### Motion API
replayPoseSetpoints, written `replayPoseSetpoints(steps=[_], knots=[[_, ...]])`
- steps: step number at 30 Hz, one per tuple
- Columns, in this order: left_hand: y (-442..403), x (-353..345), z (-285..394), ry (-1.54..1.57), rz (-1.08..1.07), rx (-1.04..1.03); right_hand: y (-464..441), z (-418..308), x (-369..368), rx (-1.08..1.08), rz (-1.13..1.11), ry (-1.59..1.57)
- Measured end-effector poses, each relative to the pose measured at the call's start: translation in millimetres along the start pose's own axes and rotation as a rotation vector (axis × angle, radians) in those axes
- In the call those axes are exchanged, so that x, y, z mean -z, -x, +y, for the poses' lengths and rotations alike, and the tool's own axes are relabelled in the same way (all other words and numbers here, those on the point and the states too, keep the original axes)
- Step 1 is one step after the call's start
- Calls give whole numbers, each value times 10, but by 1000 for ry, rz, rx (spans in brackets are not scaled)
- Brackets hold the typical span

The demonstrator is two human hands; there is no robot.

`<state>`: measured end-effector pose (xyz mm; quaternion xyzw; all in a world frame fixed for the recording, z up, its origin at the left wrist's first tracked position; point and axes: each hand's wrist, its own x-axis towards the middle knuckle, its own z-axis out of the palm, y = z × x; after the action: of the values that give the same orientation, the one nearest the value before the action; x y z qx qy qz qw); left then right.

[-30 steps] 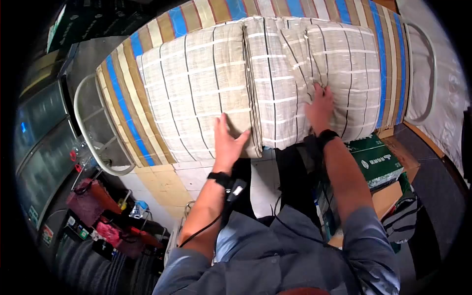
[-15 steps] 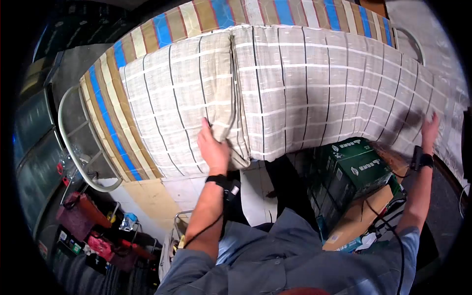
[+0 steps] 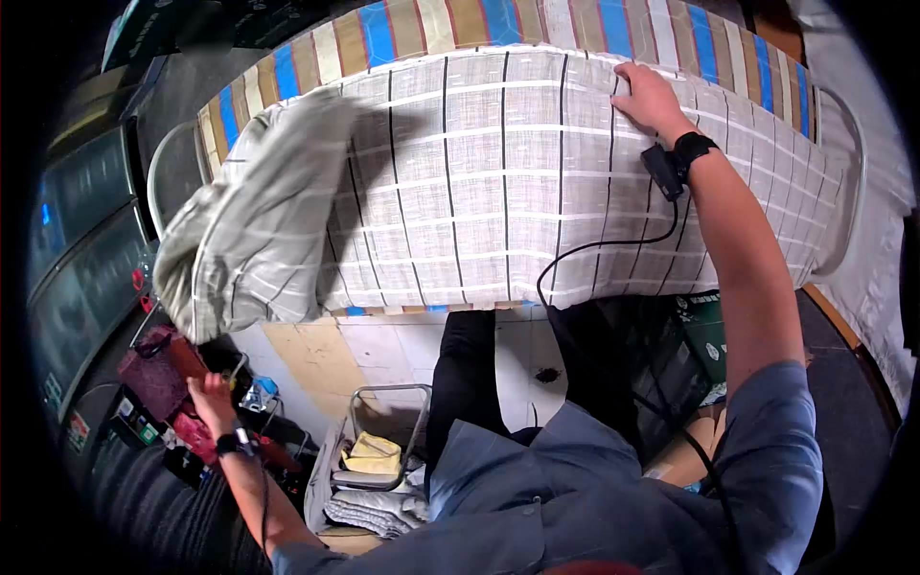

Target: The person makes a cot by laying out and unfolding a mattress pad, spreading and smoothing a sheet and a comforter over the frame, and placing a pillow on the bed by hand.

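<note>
A pale checked bed sheet with white and dark lines lies over a striped mattress. Its left end is a raised, bunched fold hanging over the near left side. My right hand rests on the sheet near the far edge, thumb and fingers apart. Below the bunched fold, my left hand is off the sheet with fingers apart and nothing visible in it. It is nearest to the dark red bag. A cable runs from the device on my right wrist across the sheet.
White metal rails stand at the bed's ends. A basket with folded cloth sits on the floor by my legs. Green boxes are under the bed's near right side. Glass-fronted cabinets stand at the left.
The sheet's folded left layer is now lifted and bunched at the left. My left hand has left the sheet, moving left and down. My right hand has moved from the right end to the far edge.
</note>
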<state>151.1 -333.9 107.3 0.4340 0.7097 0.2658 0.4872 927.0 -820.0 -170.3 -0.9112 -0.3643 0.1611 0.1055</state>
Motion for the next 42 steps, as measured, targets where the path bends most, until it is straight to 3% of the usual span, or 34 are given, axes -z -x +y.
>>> replayPoseSetpoints(steps=[1, 2, 3, 4, 5, 8, 10, 11, 13, 14, 15, 17, 18, 20, 22, 25, 26, 27, 29, 32, 33, 34, 36, 37, 39, 40, 41, 42], knots=[[135, -2, -162, -27, -153, 12, 8, -10, 40, -9, -24, -7], [408, -315, -294, -87, -103, 45, -14, 70, 32, 4, 28, -16], [339, -325, -545, -75, -353, 167, -63, 58, 95, 13, -64, 40], [789, -885, -652, -103, -222, 143, -100, 37, 161, 19, -161, 99], [876, -1180, -808, -107, -268, 218, -141, 6, 203, 25, -257, 156], [1312, -2280, -947, -283, -547, 154, 234, -162, 64, 370, -172, 172], [1610, -3004, -902, -427, -649, 96, 973, -400, 4, 315, -466, -69], [1563, -3168, -1095, -439, -761, -64, 1360, -600, 116, 389, -635, -109], [2016, -3765, -801, -766, -834, -670, 2183, -765, 113, 454, -783, -247], [2123, -3962, -750, -862, -821, -958, 2513, -808, 65, 385, -930, -284], [2153, -4116, -727, -920, -890, -1044, 2713, -803, 33, 316, -1072, -321], [2261, -4330, -646, -1070, -1022, -1121, 2831, -734, 70, 256, -982, -431], [2228, -4378, -671, -1112, -991, -1127, 2852, -713, 101, 226, -938, -485], [2112, -4477, -760, -1193, -933, -1142, 2536, -686, 413, 61, -1072, -518], [2013, -4665, -772, -1176, -922, -1185, 2350, -793, 579, 44, -1257, -446], [1914, -4903, -917, -1155, -1127, -1254, 3077, -951, 173, 405, -1374, -247], [1915, -4866, -1000, -1156, -1228, -1265, 3397, -1023, 33, 411, -1455, -342], [1914, -4762, -1132, -1176, -1307, -1208, 3637, -1095, -43, 417, -1522, -435], [1798, -4373, -1472, -1567, -1401, -695, 3875, -1217, 12, 348, -1622, -470], [1569, -3372, -1877, -1861, -1224, -260, 3574, -1146, 72, -115, -1708, -626], [1564, -3080, -1903, -2004, -1135, -140, 3506, -951, -117, -209, -1449, -1019], [1488, -2719, -2052, -1939, -1111, -78, 3492, -863, -374, -452, -1016, -1276], [1397, -2206, -2354, -1754, -1068, 67, 2991, -773, -509, -596, -825, -1286], [1400, -2103, -2453, -1670, -1058, 36, 2838, -815, -602, -633, -703, -1292], [1436, -2025, -2618, -1501, -1028, -29, 2718, -959, -875, -448, -589, -1053], [1620, -2336, -2405, -1311, -931, -16, 2711, -1053, -988, -353, -531, -936], [1523, -2334, -2625, -1065, -851, -72, 2756, -1149, -1038, -341, -660, -835], [1467, -2487, -2704, -879, -816, 73, 2818, -1230, -1064, -330, -783, -726]])
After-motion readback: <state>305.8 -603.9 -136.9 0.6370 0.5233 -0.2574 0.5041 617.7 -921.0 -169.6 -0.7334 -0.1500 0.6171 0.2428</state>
